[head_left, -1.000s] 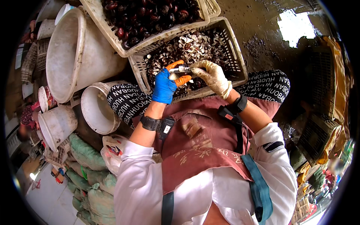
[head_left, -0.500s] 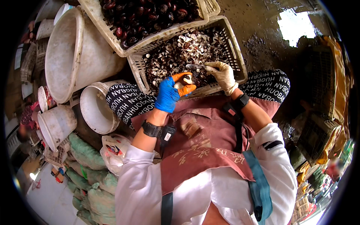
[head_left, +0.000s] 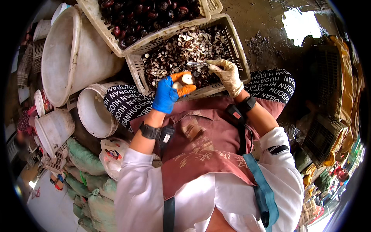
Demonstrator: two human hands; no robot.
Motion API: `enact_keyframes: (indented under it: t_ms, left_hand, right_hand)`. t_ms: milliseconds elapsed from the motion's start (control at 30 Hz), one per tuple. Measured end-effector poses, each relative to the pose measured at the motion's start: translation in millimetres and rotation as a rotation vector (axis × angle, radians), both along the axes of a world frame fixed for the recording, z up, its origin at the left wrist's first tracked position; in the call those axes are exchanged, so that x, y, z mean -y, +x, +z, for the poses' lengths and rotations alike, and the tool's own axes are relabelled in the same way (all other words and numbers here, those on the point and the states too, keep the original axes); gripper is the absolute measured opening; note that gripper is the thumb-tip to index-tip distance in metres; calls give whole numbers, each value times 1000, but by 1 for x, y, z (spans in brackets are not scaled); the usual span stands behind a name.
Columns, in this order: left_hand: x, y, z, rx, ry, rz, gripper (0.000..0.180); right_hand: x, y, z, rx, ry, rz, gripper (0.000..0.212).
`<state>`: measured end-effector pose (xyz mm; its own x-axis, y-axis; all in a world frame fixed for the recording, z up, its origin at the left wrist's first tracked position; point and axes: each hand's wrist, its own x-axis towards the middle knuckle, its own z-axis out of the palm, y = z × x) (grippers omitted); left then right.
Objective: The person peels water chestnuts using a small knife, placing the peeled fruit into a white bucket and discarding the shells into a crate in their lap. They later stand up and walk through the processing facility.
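Observation:
My left hand (head_left: pixel 170 92), in a blue glove with orange fingers, grips a mostly peeled water chestnut (head_left: pixel 188 79) whose pale flesh shows. A second pale piece seems to lie behind it in the palm, partly hidden by the fingers. My right hand (head_left: pixel 227 75), in an off-white glove, is closed round the end of a metal peeler (head_left: pixel 198 64). The peeler's blade points left, a little above the water chestnut and apart from it. Under both hands stands a plastic crate (head_left: pixel 239 50) full of brown and white peelings (head_left: pixel 193 42).
A second crate (head_left: pixel 116 48) of dark, unpeeled water chestnuts (head_left: pixel 150 13) overlaps the far side. At left stand a large white tub (head_left: pixel 92 58) and a smaller bucket (head_left: pixel 96 112) with a few pale pieces inside. Green sacks (head_left: pixel 87 158) and a white plastic bag (head_left: pixel 114 154) lie nearby. Wet floor (head_left: pixel 266 23) extends right.
The view has shifted slightly. The water chestnut in my left hand has turned, showing more white flesh and less dark skin. The peeler remains in my right hand, its blade now more visible.

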<state>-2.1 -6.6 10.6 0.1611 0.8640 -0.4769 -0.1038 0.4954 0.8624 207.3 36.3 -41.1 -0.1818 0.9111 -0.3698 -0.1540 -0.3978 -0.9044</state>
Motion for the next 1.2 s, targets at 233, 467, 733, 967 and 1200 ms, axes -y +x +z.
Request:
enact_keyframes:
  t_ms: [233,467,733,967,1200]
  left_hand:
    - [2,2,3,98,11,7,44]
    - [-7,12,-17,45,161,23,48]
    - [-24,-1,9,-893,712,-238,49]
    - [-21,-3,-11,-797,369,-264,46]
    - [-22,-6,-7,5,74,82,47]
  right_hand:
    - [5,-17,15,36,51,8,15]
    - [5,-17,-7,-449,-312,156,16]
    - [4,-50,30,-439,-389,-25,14]
    - [1,-51,38,10,39,108,15]
    - [0,-9,23,-37,-24,77,15]
